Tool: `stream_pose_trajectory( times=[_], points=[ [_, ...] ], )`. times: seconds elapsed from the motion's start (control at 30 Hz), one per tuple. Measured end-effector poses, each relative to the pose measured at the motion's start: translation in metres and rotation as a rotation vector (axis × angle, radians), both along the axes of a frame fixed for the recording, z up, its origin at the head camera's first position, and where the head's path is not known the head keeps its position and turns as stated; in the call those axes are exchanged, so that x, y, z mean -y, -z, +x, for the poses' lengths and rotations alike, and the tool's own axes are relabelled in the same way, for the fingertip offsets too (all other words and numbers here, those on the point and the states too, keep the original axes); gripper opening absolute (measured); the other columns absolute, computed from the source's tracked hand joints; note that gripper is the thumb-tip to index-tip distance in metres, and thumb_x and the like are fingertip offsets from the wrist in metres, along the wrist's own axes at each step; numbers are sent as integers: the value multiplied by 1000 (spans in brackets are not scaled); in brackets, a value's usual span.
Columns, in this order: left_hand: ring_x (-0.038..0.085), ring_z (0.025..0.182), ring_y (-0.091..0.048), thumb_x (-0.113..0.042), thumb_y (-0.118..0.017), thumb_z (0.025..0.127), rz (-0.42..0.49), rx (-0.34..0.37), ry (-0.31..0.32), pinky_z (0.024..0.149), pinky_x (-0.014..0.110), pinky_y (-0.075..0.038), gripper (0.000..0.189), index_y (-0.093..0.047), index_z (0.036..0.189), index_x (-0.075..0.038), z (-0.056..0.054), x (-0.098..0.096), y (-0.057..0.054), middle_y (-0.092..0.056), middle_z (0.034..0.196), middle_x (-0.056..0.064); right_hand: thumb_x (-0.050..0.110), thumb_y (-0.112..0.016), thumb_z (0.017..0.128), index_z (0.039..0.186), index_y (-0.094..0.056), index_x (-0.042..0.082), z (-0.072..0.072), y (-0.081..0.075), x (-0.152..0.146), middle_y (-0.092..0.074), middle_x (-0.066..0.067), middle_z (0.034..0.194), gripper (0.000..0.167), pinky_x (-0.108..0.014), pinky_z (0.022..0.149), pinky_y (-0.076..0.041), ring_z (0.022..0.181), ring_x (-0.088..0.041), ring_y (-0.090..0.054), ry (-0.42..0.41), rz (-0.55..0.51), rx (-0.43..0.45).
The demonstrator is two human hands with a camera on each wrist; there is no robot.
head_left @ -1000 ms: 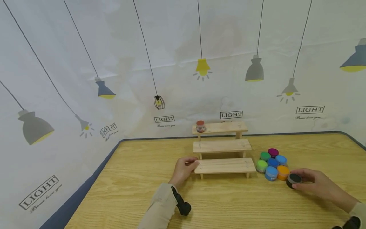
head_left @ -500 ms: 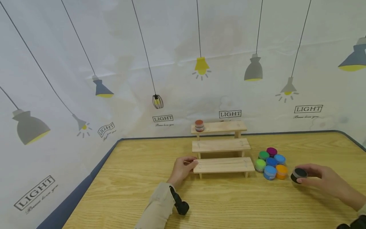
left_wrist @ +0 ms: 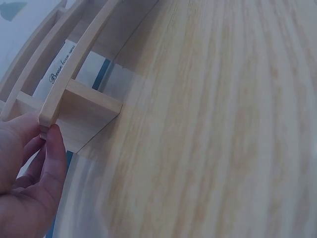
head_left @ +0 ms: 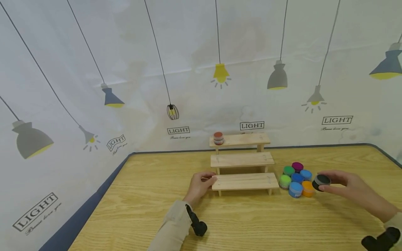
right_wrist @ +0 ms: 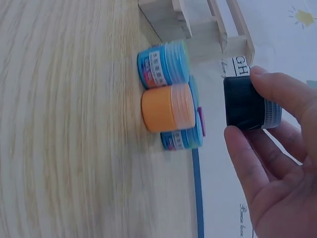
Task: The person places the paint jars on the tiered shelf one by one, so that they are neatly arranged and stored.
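Note:
My left hand (head_left: 200,186) pinches the left end of the lowest step of a three-tier wooden display stand (head_left: 245,181); in the left wrist view, thumb and fingers (left_wrist: 53,153) grip the board's corner. Between thumb and fingers, my right hand (head_left: 351,188) holds a small black paint jar (right_wrist: 243,103) with a ridged clear lid. The jar is raised off the table, just right of the clustered paint jars. A red-lidded jar (head_left: 218,138) stands on the left end of the top step.
Right of the stand, several paint jars sit close together, among them an orange jar (right_wrist: 166,107), a light blue jar (head_left: 295,189), a lime green jar (head_left: 285,181) and a purple-lidded jar (head_left: 297,166). Behind the wooden table (head_left: 220,223) hangs a lamp-printed white sheet (head_left: 188,69).
My right hand has lifted the black jar from the table beside the orange one, first shifting right, then back left and higher. The left hand keeps its hold on the stand.

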State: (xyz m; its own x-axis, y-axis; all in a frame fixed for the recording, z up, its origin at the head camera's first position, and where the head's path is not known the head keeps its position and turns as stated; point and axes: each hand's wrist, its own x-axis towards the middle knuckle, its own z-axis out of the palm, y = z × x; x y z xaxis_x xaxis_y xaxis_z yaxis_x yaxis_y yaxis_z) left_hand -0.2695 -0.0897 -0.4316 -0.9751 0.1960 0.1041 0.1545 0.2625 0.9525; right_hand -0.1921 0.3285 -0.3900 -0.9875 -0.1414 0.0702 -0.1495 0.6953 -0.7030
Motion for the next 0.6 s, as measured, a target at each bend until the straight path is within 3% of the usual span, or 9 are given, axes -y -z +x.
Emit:
stream_pose_trajectory(
  times=[0.2, 0.27, 0.4, 0.5, 0.6],
  points=[
    [16, 69, -57, -20, -62, 84, 2, -11, -1, 62, 30, -51, 24, -66, 99, -2, -1, 0, 2, -60, 88, 7, 27, -58, 87, 126, -44, -5, -4, -10, 16, -52, -19, 115, 52, -27, 67, -48, 85, 13, -45, -49, -27, -9],
    [19, 71, -57, -15, -61, 85, 0, 17, -8, 64, 34, -51, 23, -65, 101, 0, 3, -1, -5, -60, 90, 11, 26, -58, 87, 126, -45, -4, -6, -12, 23, -52, -19, 115, 51, -25, 67, -47, 85, 13, -45, -60, -37, -22],
    [19, 71, -57, -15, -60, 85, -13, 21, -7, 64, 34, -51, 23, -64, 103, 0, 4, -2, -4, -60, 91, 10, 22, -60, 85, 123, -49, -3, -9, -15, 39, -54, -17, 112, 47, -25, 69, -47, 87, 10, -47, -84, -71, -63],
    [15, 70, -56, -18, -61, 85, -21, 28, -12, 62, 30, -51, 23, -65, 102, -3, -2, -1, 4, -59, 89, 6, 23, -62, 84, 121, -50, -2, -12, -16, 50, -55, -15, 110, 46, -27, 70, -48, 87, 7, -49, -93, -79, -93],
    [15, 70, -56, -18, -61, 85, -19, 34, -17, 63, 30, -51, 22, -65, 101, -3, -3, -1, 4, -59, 89, 6, 24, -62, 84, 121, -50, -1, -16, -19, 61, -56, -15, 109, 47, -29, 69, -48, 87, 2, -51, -111, -87, -114]
  ],
)
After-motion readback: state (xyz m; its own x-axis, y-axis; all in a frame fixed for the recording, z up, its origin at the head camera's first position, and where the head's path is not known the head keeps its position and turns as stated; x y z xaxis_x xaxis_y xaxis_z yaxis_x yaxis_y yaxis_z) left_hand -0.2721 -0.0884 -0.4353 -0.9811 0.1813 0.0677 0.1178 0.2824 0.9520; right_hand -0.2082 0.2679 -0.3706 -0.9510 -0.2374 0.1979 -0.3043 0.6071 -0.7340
